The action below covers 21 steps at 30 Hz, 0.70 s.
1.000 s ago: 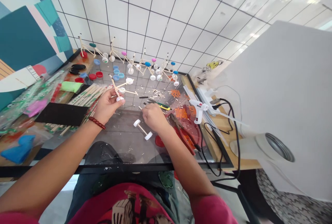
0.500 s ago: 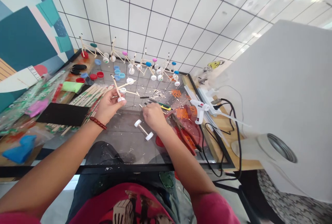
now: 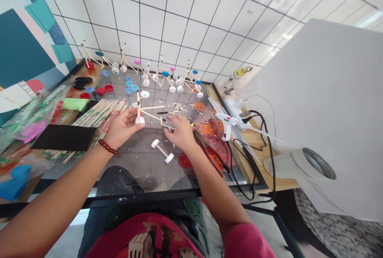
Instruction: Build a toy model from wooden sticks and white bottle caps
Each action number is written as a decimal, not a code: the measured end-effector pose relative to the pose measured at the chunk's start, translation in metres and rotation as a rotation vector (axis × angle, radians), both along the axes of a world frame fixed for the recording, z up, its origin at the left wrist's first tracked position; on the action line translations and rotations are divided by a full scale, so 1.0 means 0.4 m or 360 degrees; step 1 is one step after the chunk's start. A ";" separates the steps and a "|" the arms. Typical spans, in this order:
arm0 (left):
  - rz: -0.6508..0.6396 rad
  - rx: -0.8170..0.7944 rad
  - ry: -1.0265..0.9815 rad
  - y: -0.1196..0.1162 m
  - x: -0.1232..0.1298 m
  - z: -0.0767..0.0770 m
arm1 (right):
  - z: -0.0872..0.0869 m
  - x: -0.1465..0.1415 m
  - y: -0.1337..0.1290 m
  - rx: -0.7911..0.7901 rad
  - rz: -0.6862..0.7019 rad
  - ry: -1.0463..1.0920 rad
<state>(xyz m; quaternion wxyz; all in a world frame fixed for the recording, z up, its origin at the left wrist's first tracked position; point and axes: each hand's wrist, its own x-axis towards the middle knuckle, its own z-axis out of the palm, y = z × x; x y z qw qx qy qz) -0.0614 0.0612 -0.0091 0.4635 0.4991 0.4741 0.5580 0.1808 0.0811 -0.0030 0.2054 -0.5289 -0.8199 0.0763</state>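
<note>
My left hand (image 3: 124,124) pinches the front of a small stick model (image 3: 149,113), beside its white bottle-cap wheel (image 3: 139,121). One upright of the model has a black tip, and two thin sticks run right from it. At their far end is my right hand (image 3: 180,132), thumb and forefinger around a thin wooden stick (image 3: 167,126); the contact is partly hidden by the fingers. Below the hands lies an axle (image 3: 162,151) with a white cap at each end. A loose white cap (image 3: 145,94) sits behind the model.
Several finished stick models (image 3: 165,73) line the wall. Blue and red caps (image 3: 109,88), bundled sticks (image 3: 98,115) and a black sheet (image 3: 64,137) lie left. Right are pliers (image 3: 214,154), a glue gun (image 3: 226,124) with cables, and a white lamp (image 3: 299,164). Stick scraps (image 3: 179,108) litter the middle.
My left hand has turned the model, so its sticks now point right toward my right hand. My right hand's fingers have spread from a closed pinch. The view has shifted slightly.
</note>
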 end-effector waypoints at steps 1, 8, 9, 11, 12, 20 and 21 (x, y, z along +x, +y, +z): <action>-0.0004 -0.0004 -0.0020 -0.002 0.001 -0.001 | -0.001 -0.001 0.001 -0.0035 0.0027 0.0080; -0.0052 -0.0031 -0.0016 -0.009 0.000 -0.002 | 0.006 -0.005 0.002 -0.0126 0.0214 0.0334; -0.0056 -0.0030 -0.0014 -0.009 -0.001 -0.002 | 0.007 -0.006 0.002 -0.0124 0.0229 0.0350; -0.0062 -0.0030 -0.0003 -0.009 -0.001 -0.001 | 0.006 -0.007 0.002 -0.0130 0.0241 0.0392; -0.0065 -0.0028 0.0001 -0.009 -0.001 -0.001 | 0.004 -0.008 0.002 -0.0136 0.0238 0.0415; -0.0010 -0.0010 0.0008 0.001 -0.002 -0.011 | 0.007 0.010 0.006 -0.0161 0.0160 0.0350; 0.0026 0.0001 0.0024 0.004 -0.003 -0.012 | 0.009 0.018 0.008 -0.0153 0.0137 0.0328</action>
